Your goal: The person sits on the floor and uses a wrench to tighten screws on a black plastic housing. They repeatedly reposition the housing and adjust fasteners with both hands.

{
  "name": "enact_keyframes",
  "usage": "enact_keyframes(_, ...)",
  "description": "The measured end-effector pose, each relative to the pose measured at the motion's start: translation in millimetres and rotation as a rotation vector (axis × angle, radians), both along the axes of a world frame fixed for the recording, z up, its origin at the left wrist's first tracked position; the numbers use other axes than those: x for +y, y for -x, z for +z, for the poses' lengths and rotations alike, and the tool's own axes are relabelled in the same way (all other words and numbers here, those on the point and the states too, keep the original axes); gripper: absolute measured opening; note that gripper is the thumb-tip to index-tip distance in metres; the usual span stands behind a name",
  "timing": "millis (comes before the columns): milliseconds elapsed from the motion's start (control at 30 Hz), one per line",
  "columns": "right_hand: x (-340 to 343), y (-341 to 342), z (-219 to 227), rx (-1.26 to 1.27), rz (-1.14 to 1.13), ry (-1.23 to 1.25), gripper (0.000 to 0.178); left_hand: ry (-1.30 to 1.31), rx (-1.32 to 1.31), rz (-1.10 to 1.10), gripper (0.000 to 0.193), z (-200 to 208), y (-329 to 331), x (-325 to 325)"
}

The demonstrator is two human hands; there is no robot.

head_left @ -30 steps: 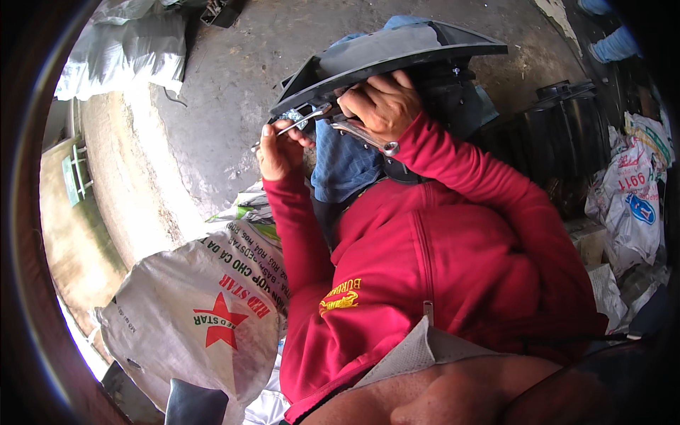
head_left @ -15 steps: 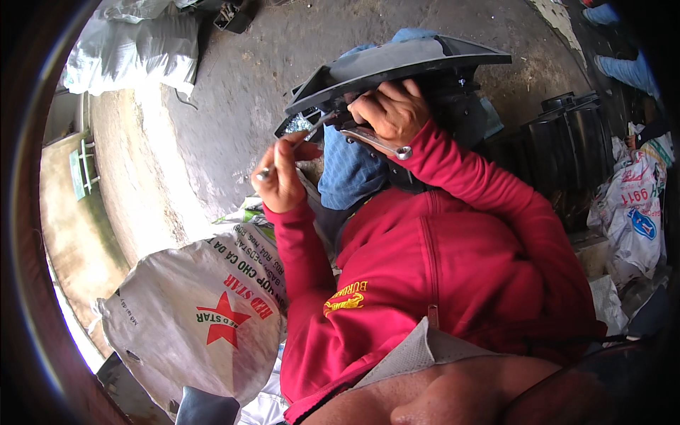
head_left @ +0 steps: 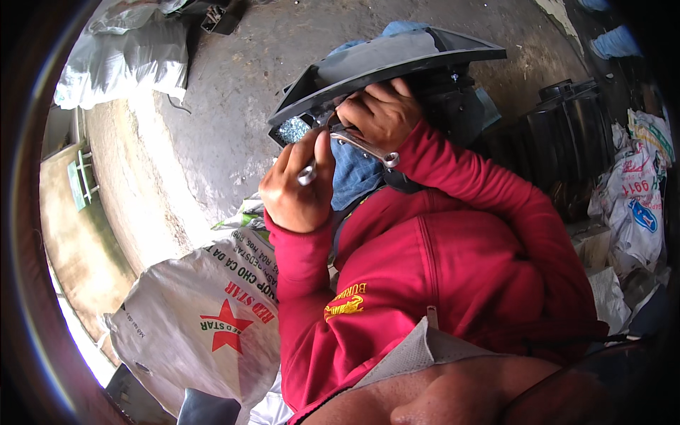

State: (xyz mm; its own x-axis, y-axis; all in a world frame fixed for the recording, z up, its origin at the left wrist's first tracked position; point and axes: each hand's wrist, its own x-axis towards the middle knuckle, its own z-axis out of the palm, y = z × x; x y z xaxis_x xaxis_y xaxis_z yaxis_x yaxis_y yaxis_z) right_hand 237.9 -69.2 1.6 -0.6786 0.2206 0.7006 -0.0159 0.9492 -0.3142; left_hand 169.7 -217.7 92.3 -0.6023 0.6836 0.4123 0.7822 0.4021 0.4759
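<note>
A black frame-like part with a grey upper face (head_left: 382,60) rests tilted across my knees. At its lower left edge, my left hand (head_left: 297,180) is closed around a metal wrench (head_left: 306,175), one end of which pokes out beside the fingers. My right hand (head_left: 382,113) is closed at the part's near underside, its fingers partly hidden by the rim. A second wrench (head_left: 368,147) sticks out below that palm, its ring end toward my right wrist. What the working ends of both wrenches touch is hidden by my fingers and the part.
Shiny small metal hardware lies in a dark tray (head_left: 292,129) just beyond my left hand. A printed white sack (head_left: 191,312) stands at my left; black moulded parts (head_left: 574,134) and another sack (head_left: 637,191) are at the right. Plastic-wrapped goods (head_left: 127,60) lie far left.
My left hand has turned and moved right, nearer my right hand, swinging its wrench. My right hand, its wrench and the black part have shifted slightly left in the picture.
</note>
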Motion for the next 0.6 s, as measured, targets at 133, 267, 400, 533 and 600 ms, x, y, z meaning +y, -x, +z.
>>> enact_keyframes(133, -3.8, 1.0, 0.4, -0.004, -0.004, 0.03, 0.014, 0.014, -0.064, 0.001, 0.012, 3.7, -10.6, -2.2)
enact_keyframes(267, -4.6, 1.8, -1.9, 0.011, -0.008, 0.048, 0.013, 0.025, -0.087, 0.011, 0.01, 4.5, -5.6, 2.1)
enact_keyframes(400, -1.8, 4.5, -2.2, 0.005, -0.04, 0.004, 0.013, -0.11, -0.503, 0.06, 0.022, -1.5, 5.2, -9.3)
enact_keyframes(533, -4.6, -0.4, -2.0, -0.026, -0.018, -0.004, 0.014, -0.543, -1.244, 0.07, 0.038, -71.5, 50.6, -47.0)
enact_keyframes(600, -3.4, 6.5, -4.6, 0.031, -0.041, -0.074, 0.019, -0.759, -1.507, 0.095, 0.038, -102.9, 64.6, -53.7)
